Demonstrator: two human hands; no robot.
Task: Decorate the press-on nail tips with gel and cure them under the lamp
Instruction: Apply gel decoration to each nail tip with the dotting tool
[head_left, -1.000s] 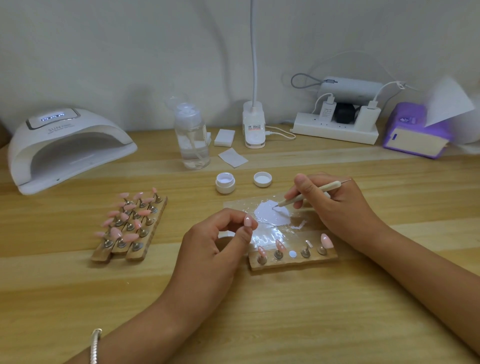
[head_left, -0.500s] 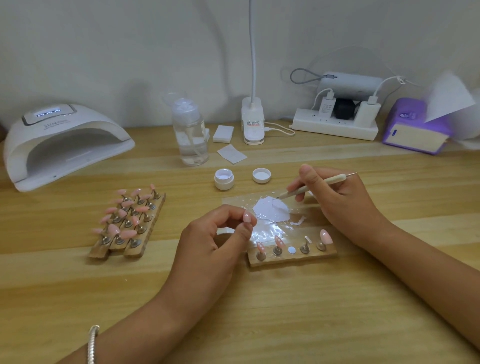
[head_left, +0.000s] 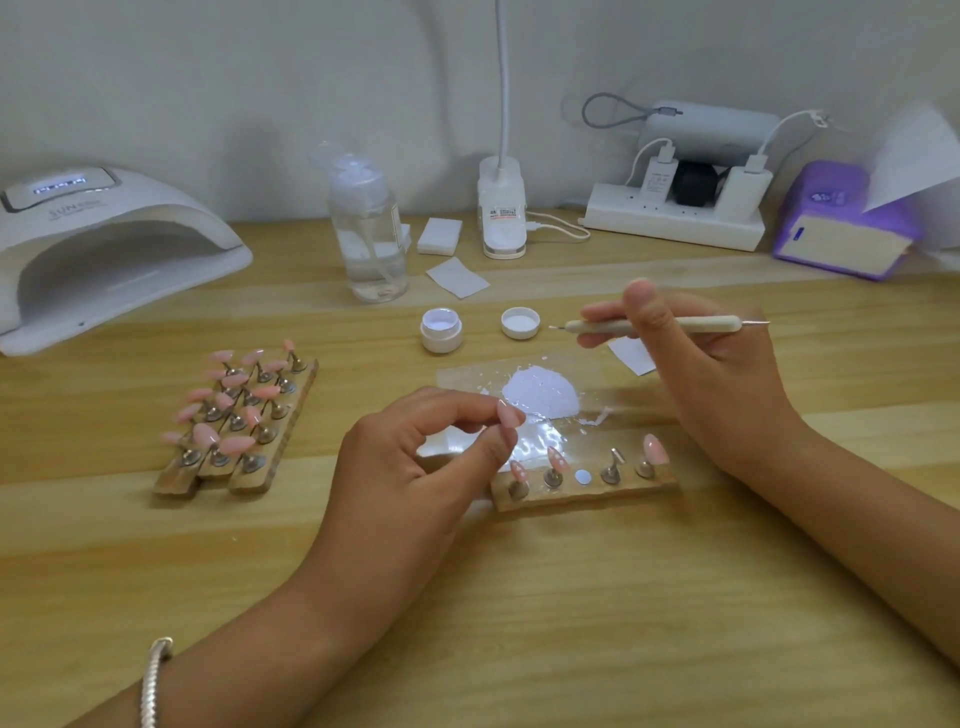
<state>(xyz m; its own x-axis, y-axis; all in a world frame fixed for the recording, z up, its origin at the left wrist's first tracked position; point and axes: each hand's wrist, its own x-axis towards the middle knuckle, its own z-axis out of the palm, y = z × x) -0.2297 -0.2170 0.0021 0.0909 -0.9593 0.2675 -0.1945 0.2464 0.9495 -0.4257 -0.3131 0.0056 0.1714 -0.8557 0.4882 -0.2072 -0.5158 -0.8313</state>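
Your left hand (head_left: 415, 467) pinches one pink nail tip (head_left: 510, 415) between thumb and forefinger, just above the near wooden holder (head_left: 582, 491). Your right hand (head_left: 701, 374) grips the dotting tool (head_left: 649, 326), held level beyond the white gel puddle (head_left: 540, 397). Early going, I'd say: that holder carries three tips, the full rack (head_left: 234, 415) waits at your left, and nothing shows under the curing lamp (head_left: 104, 260).

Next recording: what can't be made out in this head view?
Head view only:
Nail tip in the left hand grip: fingers hide its underside; any gel too small to see.
Dotting tool in right hand: tip too small to show gel.
Desk lamp: head cut off by top edge.
Curing lamp: interior shadowed.
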